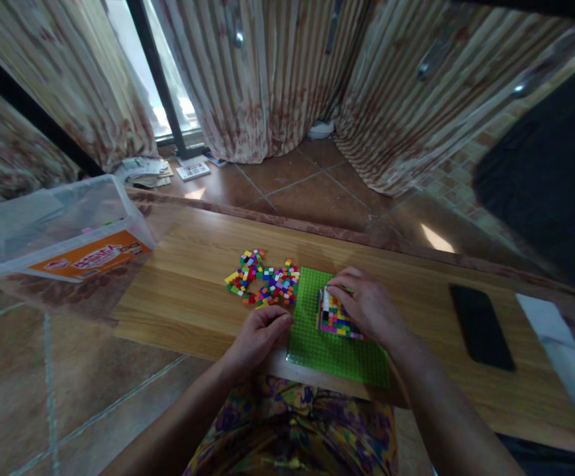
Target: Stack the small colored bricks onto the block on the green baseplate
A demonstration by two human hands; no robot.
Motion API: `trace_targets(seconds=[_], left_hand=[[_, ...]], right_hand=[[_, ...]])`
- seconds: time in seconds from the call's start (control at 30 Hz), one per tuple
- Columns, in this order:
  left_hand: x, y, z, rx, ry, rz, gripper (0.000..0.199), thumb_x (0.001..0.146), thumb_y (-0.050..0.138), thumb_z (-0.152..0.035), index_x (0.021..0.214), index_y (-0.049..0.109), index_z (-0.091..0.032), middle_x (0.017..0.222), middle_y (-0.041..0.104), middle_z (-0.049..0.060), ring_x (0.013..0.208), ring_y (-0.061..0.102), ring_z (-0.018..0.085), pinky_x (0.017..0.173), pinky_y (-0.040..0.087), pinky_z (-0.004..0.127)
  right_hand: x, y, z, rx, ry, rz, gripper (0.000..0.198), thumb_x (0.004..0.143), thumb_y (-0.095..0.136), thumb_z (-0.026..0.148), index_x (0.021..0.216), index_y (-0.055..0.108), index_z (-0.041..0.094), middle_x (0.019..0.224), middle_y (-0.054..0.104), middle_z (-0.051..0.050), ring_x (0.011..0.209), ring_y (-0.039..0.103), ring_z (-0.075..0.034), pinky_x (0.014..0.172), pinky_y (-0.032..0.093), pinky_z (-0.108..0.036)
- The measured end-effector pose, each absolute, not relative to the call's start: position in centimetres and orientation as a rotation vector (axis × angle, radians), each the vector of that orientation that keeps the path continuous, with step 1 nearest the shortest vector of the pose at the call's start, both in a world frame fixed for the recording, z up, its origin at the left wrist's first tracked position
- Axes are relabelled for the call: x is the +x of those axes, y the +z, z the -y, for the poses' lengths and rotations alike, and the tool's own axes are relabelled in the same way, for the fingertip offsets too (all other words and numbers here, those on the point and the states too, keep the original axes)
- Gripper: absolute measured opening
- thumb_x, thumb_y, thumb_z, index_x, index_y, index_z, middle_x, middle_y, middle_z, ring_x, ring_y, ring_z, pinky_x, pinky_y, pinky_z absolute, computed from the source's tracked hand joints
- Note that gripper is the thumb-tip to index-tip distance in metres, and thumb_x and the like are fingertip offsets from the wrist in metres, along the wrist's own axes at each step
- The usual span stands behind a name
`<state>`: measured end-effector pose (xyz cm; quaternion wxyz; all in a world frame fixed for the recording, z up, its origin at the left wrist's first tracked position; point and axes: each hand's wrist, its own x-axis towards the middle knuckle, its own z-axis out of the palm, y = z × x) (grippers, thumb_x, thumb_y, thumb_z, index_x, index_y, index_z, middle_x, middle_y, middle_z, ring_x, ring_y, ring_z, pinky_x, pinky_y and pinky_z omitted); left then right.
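Note:
A green studded baseplate lies on the wooden table. On it stands a low, many-coloured toy brick structure with a white and a black piece along its left side. My right hand reaches over the structure, with thumb and fingers closed at its far left corner; the palm hides the right part. My left hand is at the baseplate's left edge, thumb and forefinger pinched together; anything between them is too small to make out. Just beyond it lies a pile of small coloured toy bricks.
A clear plastic bin with an orange label stands at the table's left end. To the right lie a black phone-like slab and white paper on the wooden table. Striped curtains hang beyond, above a tiled floor.

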<state>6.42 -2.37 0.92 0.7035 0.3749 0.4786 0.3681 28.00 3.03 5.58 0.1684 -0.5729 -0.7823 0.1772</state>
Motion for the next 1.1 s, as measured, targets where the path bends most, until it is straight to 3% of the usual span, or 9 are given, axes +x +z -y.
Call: trace_targets(seconds=[0.7,1.1], left_hand=[[6.5,0.8,2.4,0.806,0.818,-1.050,0.035,0.072,0.070,-0.047,0.069,0.060,-0.014,0.053,0.042,-0.006,0.047,0.031,0.005,0.045,0.021,0.021],[6.7,0.2,2.3,0.837,0.854,-1.074,0.033,0.073,0.068,-0.046,0.072,0.062,-0.014,0.054,0.043,-0.006,0.046,0.032,0.005,0.045,0.021,0.021]], right_hand=[[27.9,5.8,-3.9,-1.600,0.639,2.201,0.020,0.086,0.057,0.027,0.075,0.071,0.021,0.082,0.069,-0.003,0.075,0.061,-0.016,0.072,0.044,-0.029],[28.8,4.4,-2.2,-1.640,0.560,2.015,0.020,0.088,0.057,0.035,0.096,0.070,0.022,0.097,0.069,-0.004,0.090,0.064,-0.020,0.083,0.049,-0.034]])
